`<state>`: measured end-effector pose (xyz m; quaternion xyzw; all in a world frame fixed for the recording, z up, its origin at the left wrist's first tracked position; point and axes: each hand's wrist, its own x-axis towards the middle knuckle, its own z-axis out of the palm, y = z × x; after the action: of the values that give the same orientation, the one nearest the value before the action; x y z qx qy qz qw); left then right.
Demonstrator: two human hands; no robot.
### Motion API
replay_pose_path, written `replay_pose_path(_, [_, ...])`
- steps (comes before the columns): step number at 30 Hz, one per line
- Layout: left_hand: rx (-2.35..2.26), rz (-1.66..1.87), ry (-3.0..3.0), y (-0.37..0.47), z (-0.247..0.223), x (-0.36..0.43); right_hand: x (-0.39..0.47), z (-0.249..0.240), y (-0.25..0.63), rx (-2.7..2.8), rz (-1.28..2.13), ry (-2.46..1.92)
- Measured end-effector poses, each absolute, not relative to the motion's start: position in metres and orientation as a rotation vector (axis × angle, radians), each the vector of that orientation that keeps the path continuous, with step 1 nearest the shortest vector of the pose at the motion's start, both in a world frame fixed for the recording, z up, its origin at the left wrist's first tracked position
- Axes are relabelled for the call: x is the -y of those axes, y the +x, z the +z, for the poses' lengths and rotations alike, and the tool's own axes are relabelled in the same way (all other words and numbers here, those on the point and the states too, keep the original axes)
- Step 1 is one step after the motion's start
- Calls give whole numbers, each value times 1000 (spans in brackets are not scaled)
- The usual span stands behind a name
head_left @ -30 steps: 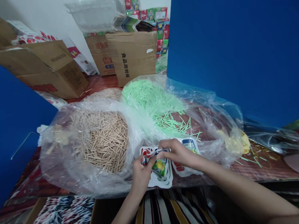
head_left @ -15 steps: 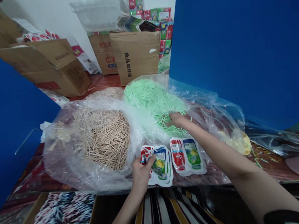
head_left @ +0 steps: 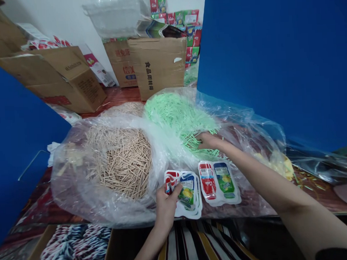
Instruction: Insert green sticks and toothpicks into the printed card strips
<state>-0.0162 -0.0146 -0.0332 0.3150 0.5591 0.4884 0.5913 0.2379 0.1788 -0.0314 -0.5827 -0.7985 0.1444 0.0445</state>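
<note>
My left hand (head_left: 166, 202) grips a small stack of printed packets (head_left: 191, 195) at the table's front edge, thumb on top. They carry red and green drink-bottle pictures. Just right of them lie more such packets (head_left: 219, 182), marked Cola and Sprite, with no hand on them. My right hand (head_left: 208, 140) is reaching into a clear plastic bag of thin green sticks (head_left: 178, 114); its fingertips are among the sticks and partly hidden, so I cannot see whether they hold any. Left of that bag, another open plastic bag holds brown sticks (head_left: 128, 159).
Cardboard boxes (head_left: 161, 68) stand at the back, with stacked Cola and Sprite boxes (head_left: 192, 36) behind. Blue panels (head_left: 274, 62) flank the table. Below the front edge sits a box of red, white and blue packets (head_left: 72, 248). Yellow pieces (head_left: 288, 168) lie at right.
My right hand has shifted slightly within the green sticks, its fingers now more curled. My left hand keeps hold of the packets. The whole view has shifted slightly.
</note>
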Motion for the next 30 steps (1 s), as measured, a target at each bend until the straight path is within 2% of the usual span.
replay_pose_path(15, [-1294,1103,745,-18,-44,14,-140,-31,257,1822,451,-1675])
replay_pose_path(30, [-1283,1112,742,-17,-43,15,-130,-41,251,1813,648,-1631])
